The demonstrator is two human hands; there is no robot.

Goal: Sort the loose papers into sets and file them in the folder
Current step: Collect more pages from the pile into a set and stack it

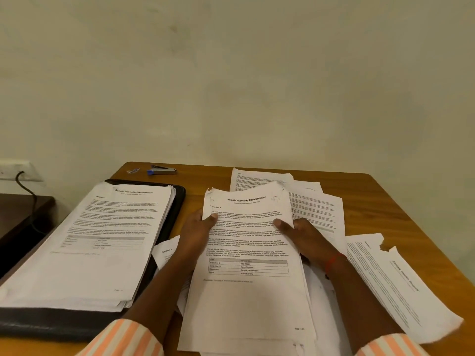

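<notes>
Your left hand [198,232] and right hand [305,237] both grip sheaf [249,253] above table [380,201]; top page reads "Sample Internship Documentation", "Section 1". Same title tops stack [102,242] in folder [177,201] at left.

Left hand [198,236] and right hand [307,238] gripping sheaf [246,291] at its side edges, thumbs on the top page, headed "Sample Internship Documentation". Loose papers [317,209] spread beneath and to the right on tabletop [372,199]. Torn sheet [390,281] at far right. Black folder [177,201] at left, thick stack [102,242] on it. Stapler [162,170] by far edge.
</notes>
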